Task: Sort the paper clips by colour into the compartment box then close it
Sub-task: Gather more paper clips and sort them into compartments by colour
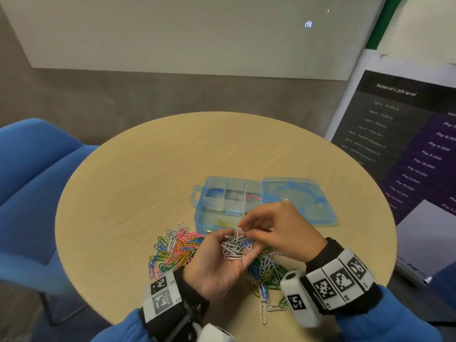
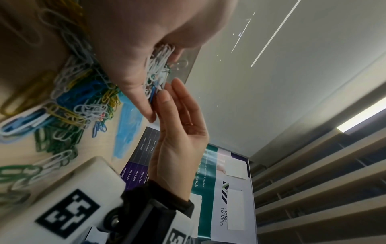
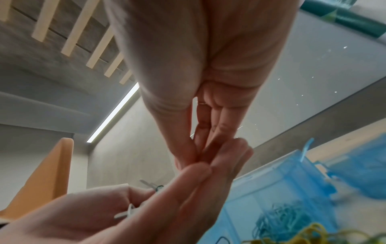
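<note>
A clump of mostly white paper clips [image 1: 234, 246], with a few blue and green ones mixed in, lies in the upturned palm of the left hand [image 1: 217, 265], whose fingers cup loosely around it. The right hand [image 1: 281, 230] reaches in from the right, thumb and fingertips pinched together at the top of the clump; whether a clip is actually between them cannot be told.

Beneath both hands a loose pile of coloured clips [image 1: 177, 248] in pink, yellow, green, blue and white spreads over the round wooden bench [image 1: 148, 169]. Just behind the hands sits the translucent blue compartment box [image 1: 222, 206], its lid [image 1: 298, 198] swung open flat to the right. The head view shows blue, white and pink clips in three rear compartments and yellow ones in a front one.

The left wrist view alone shows the poster [image 2: 227, 194] head-on, reading "refer to Win", with a table of "Php" amounts. In the head view the poster's dark panel is headed "Referral's job level". The right wrist view, blurred, shows the box wall from low down. A blue chair [image 1: 34, 183] stands left of the bench.
</note>
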A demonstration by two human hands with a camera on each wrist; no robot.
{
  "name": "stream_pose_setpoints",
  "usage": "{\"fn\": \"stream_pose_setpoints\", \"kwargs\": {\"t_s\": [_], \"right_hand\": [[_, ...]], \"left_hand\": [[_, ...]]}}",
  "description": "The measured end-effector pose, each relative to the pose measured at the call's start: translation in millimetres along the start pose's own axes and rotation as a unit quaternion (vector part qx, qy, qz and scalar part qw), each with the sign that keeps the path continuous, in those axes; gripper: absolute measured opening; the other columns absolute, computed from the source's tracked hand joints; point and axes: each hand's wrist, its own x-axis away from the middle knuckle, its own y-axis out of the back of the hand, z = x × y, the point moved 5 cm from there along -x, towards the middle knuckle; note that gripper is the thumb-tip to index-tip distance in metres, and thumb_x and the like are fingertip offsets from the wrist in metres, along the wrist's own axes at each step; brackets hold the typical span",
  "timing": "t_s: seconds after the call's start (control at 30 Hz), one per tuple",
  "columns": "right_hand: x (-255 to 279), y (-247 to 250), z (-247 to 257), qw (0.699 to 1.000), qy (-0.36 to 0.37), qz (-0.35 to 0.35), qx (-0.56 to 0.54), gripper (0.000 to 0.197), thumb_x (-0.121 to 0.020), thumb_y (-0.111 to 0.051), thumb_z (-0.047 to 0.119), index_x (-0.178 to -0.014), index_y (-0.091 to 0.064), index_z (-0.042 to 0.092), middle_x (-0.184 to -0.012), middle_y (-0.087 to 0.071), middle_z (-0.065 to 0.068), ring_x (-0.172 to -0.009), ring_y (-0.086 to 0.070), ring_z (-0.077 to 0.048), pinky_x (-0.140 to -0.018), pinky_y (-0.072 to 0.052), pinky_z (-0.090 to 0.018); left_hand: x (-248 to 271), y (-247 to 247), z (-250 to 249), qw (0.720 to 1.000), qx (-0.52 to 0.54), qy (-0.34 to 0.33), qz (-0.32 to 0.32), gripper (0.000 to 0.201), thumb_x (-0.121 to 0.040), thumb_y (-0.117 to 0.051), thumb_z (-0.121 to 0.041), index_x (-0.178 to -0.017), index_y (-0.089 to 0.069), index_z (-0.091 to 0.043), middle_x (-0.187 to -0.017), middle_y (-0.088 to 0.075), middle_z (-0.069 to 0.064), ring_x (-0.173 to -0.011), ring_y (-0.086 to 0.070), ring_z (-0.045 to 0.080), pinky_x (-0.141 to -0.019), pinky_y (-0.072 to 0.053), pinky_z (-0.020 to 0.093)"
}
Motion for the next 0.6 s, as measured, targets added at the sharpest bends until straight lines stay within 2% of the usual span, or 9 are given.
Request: {"fn": "stream_pose_setpoints", "kwargs": {"t_s": [0.07, 0.17, 0.2, 0.27, 0.37, 0.43, 0.53, 0.6], "right_hand": [[0.2, 1.7, -1.7, 1.000, 0.003, -0.010, -0.006, 0.014, -0.079, -0.076, 0.009, -0.091, -0.078, 0.016, -0.086, -0.073, 0.006, -0.078, -0.069, -0.003, -0.076, -0.057, -0.022], [-0.5, 3.3, -2.9, 1.000, 0.015, -0.008, 0.013, 0.010, -0.080, -0.077, 0.011, -0.084, -0.080, 0.019, -0.095, -0.066, 0.008, -0.083, -0.066, -0.006, -0.076, -0.056, -0.025], [-0.9, 3.4, -3.2, 1.000, 0.015, -0.006, 0.024, 0.010, -0.080, -0.076, 0.010, -0.083, -0.080, 0.019, -0.098, -0.064, 0.007, -0.084, -0.065, -0.007, -0.076, -0.056, -0.025], [-1.0, 4.0, -4.2, 1.000, 0.007, -0.003, 0.030, 0.011, -0.082, -0.074, 0.009, -0.082, -0.079, 0.018, -0.101, -0.060, 0.006, -0.080, -0.065, -0.007, -0.074, -0.056, -0.024], [-0.1, 2.5, -5.3, 0.999, -0.005, 0.014, 0.040, 0.011, -0.085, -0.071, 0.007, -0.083, -0.077, 0.017, -0.106, -0.052, 0.005, -0.074, -0.063, -0.006, -0.067, -0.049, -0.012], [-0.3, 0.6, -6.1, 0.999, -0.015, 0.018, 0.039, 0.012, -0.087, -0.068, 0.006, -0.085, -0.076, 0.015, -0.108, -0.048, 0.003, -0.075, -0.062, -0.009, -0.067, -0.048, -0.012], [-2.1, 0.6, -4.8, 1.000, -0.016, 0.001, 0.008, 0.012, -0.088, -0.064, 0.006, -0.086, -0.073, 0.014, -0.107, -0.049, 0.002, -0.081, -0.062, -0.009, -0.070, -0.055, -0.022], [-6.8, 5.7, -3.7, 1.000, -0.021, -0.016, -0.014, 0.013, -0.090, -0.061, 0.005, -0.087, -0.069, 0.015, -0.099, -0.059, 0.002, -0.082, -0.066, -0.012, -0.073, -0.058, -0.032]], "left_hand": [[-2.9, 2.6, 0.5, 1.000, 0.017, 0.004, 0.010, 0.036, -0.096, -0.037, -0.009, -0.119, -0.054, 0.012, -0.118, -0.062, 0.028, -0.094, -0.068, 0.036, -0.095, -0.049, 0.052], [-7.6, 7.4, 0.7, 0.999, 0.024, 0.017, 0.019, 0.044, -0.098, -0.036, -0.014, -0.135, -0.046, 0.008, -0.137, -0.053, 0.025, -0.119, -0.059, 0.034, -0.106, -0.043, 0.046], [-8.6, 8.1, 0.4, 0.999, 0.023, 0.015, 0.017, 0.045, -0.099, -0.036, -0.014, -0.137, -0.044, 0.007, -0.139, -0.051, 0.025, -0.122, -0.056, 0.033, -0.108, -0.041, 0.047], [-9.3, 7.2, 0.8, 1.000, 0.017, 0.008, 0.019, 0.043, -0.098, -0.038, -0.015, -0.131, -0.049, 0.010, -0.134, -0.055, 0.026, -0.116, -0.061, 0.034, -0.103, -0.043, 0.051], [-8.7, 4.7, 3.1, 0.999, 0.015, 0.003, 0.033, 0.042, -0.097, -0.039, -0.016, -0.121, -0.057, 0.014, -0.128, -0.059, 0.028, -0.109, -0.065, 0.034, -0.096, -0.045, 0.056], [-8.7, 4.1, 3.7, 0.999, 0.024, 0.002, 0.043, 0.041, -0.095, -0.041, -0.015, -0.111, -0.062, 0.017, -0.122, -0.062, 0.029, -0.100, -0.068, 0.037, -0.093, -0.045, 0.058], [-9.0, 4.7, 2.9, 0.998, 0.036, 0.001, 0.049, 0.042, -0.094, -0.042, -0.015, -0.109, -0.064, 0.018, -0.123, -0.061, 0.031, -0.103, -0.068, 0.037, -0.093, -0.043, 0.060], [-9.3, 5.5, 1.4, 0.999, 0.018, -0.001, 0.047, 0.044, -0.093, -0.041, -0.015, -0.118, -0.062, 0.014, -0.127, -0.060, 0.029, -0.110, -0.065, 0.036, -0.093, -0.045, 0.058]]}}
